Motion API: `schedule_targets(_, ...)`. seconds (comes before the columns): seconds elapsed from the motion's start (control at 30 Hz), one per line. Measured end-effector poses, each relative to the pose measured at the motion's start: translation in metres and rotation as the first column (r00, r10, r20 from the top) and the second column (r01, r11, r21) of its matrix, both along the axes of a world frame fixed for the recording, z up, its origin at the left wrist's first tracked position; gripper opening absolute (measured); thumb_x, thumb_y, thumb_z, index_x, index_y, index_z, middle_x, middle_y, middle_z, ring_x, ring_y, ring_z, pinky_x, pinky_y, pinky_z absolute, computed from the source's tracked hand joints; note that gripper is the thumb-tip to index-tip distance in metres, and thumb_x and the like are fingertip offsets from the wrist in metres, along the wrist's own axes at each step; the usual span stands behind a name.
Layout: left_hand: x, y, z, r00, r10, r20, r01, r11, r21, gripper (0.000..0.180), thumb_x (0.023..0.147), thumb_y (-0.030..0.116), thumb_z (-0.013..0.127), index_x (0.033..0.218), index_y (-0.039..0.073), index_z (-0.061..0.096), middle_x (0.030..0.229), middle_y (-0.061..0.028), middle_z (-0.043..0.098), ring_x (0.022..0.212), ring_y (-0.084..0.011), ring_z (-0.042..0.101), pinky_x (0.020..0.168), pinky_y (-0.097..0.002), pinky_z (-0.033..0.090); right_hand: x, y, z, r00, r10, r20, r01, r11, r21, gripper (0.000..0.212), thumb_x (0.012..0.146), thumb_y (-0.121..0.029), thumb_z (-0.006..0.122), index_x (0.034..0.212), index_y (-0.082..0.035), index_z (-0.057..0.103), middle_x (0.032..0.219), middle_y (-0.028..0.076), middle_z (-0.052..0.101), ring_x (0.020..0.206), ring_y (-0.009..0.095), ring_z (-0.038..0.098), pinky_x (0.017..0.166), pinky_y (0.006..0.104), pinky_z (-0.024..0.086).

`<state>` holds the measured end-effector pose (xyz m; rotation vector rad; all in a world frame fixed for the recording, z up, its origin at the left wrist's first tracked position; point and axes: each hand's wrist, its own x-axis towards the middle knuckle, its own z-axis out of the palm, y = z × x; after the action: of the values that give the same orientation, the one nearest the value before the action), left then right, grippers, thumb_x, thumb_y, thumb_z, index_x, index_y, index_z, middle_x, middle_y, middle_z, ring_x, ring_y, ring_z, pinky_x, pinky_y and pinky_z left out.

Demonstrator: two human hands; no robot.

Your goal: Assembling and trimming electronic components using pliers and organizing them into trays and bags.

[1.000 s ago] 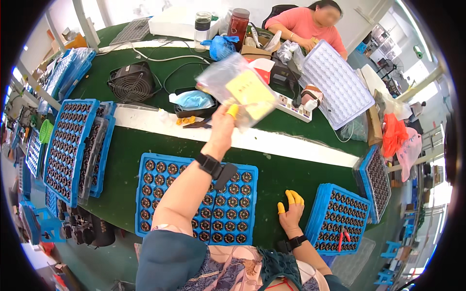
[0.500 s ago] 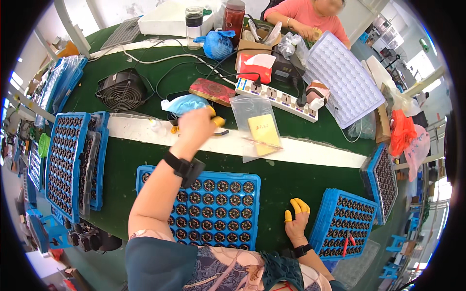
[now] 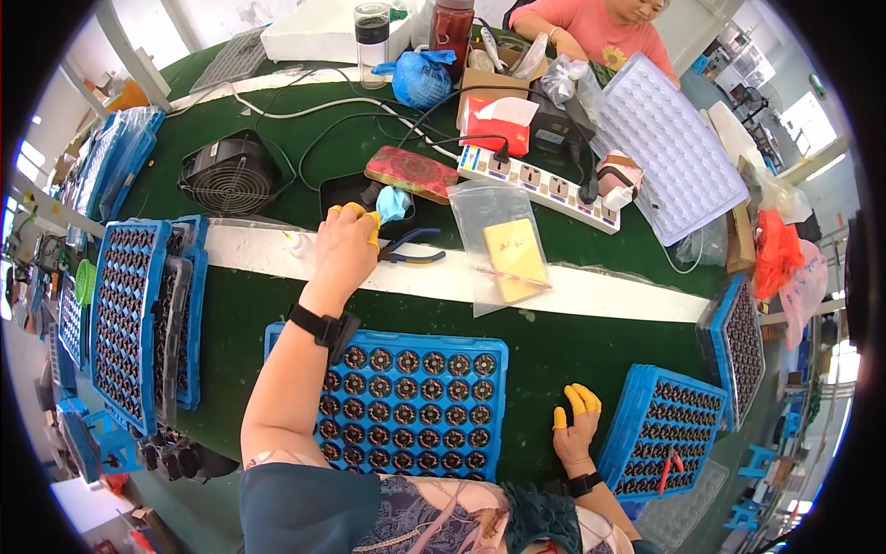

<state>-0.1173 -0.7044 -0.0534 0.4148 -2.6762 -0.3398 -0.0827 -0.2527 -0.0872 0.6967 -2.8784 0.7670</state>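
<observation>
My left hand (image 3: 349, 247), with yellow finger covers, reaches over the white strip at the table's middle. Its fingers curl downward at a dark open box (image 3: 343, 191); what they hold, if anything, is hidden. Right beside the fingertips is a crumpled light-blue piece (image 3: 394, 203), and pliers with dark-blue handles (image 3: 412, 247) lie by the hand. Under my left forearm sits a blue tray (image 3: 501, 406) filled with rows of round dark parts with copper tones (image 3: 434, 363). My right hand (image 3: 576, 427), also wearing yellow finger covers, rests on the green tabletop, fingers extended and holding nothing.
Stacked blue trays (image 3: 616, 434) stand at right, red-handled pliers (image 3: 671, 473) on top. More filled trays (image 3: 125, 314) lean at left. Beyond are a fan (image 3: 231, 174), power strip (image 3: 544, 187), red patterned case (image 3: 411, 174) and bagged yellow pad (image 3: 515, 258). A co-worker (image 3: 600, 37) sits opposite.
My left hand has moved left and slightly nearer. The light-blue piece, spread out at the hand before, is now bunched up beside it, exposing the dark box and more of the pliers.
</observation>
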Motion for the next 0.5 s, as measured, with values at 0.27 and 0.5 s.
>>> schedule_targets(0.27, -0.017, -0.008, -0.016, 0.995, 0.097, 0.027, -0.097, 0.995, -0.022, 0.025, 0.083, 0.027, 0.058, 0.093, 0.006, 0.065, 0.103, -0.0115, 0.059, 0.101, -0.0319, 0.051, 0.083, -0.0447, 0.041, 0.000, 0.000, -0.003, 0.999, 0.049, -0.016, -0.049, 0.999, -0.013, 0.036, 0.076, -0.010, 0.064, 0.111, -0.004, 0.060, 0.115, 0.013, 0.055, 0.108, 0.033, 0.047, 0.096, 0.0413, 0.035)
schedule_targets(0.5, -0.010, 0.001, -0.015, 0.986, 0.111, 0.128, -0.116, 0.992, 0.038, 0.047, 0.082, 0.040, 0.062, 0.104, -0.001, 0.059, 0.104, -0.0154, 0.059, 0.102, -0.0324, 0.050, 0.089, -0.0441, 0.037, 0.004, 0.001, -0.004, 0.999, 0.043, -0.001, -0.043, 0.999, 0.014, 0.035, 0.078, -0.008, 0.060, 0.113, -0.002, 0.058, 0.117, 0.015, 0.053, 0.111, 0.033, 0.046, 0.099, 0.0414, 0.033)
